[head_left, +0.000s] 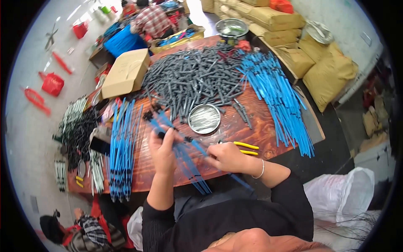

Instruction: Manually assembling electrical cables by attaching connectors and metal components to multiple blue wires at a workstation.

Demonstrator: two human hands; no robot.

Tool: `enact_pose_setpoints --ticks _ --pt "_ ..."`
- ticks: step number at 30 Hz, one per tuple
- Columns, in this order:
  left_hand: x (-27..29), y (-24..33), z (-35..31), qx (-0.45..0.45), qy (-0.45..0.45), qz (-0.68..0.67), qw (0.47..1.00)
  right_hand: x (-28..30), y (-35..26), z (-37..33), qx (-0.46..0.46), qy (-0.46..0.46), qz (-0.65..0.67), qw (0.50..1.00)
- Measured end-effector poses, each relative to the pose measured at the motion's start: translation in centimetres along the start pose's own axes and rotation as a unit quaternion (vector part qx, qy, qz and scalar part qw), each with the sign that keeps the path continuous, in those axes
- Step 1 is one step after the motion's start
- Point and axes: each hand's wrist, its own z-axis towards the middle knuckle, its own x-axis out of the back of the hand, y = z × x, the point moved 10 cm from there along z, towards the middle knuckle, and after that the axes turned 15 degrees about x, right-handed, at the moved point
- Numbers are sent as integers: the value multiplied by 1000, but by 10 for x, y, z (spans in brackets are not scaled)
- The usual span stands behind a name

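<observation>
My left hand (163, 147) is closed round several thin blue rods (189, 166) with black end pieces, which slant down over the table's near edge. Motion smears the rods. Fingers pinched, my right hand (226, 156) is on one blue rod (198, 147) that runs between the two hands; its fingertips are partly hidden. Just beyond them sits a round metal dish (204, 119) of thin silvery pins. Pliers with yellow handles (246, 145) lie beside my right wrist.
A large heap of dark grey tubular pieces (193, 75) covers the far table. Blue rods lie in bundles at right (277, 101) and left (121, 155), near a phone (99, 145). A cardboard box (126, 73) stands far left. Other people sit at far left and lower left.
</observation>
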Motion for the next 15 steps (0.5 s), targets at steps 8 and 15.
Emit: enact_pose_setpoints --ticks 8,15 --pt "13 5 -14 111 -133 -90 981 195 207 -91 -403 46 -432 805" --pt "35 17 -15 79 -70 -10 994 211 245 -138 -460 46 -451 763"
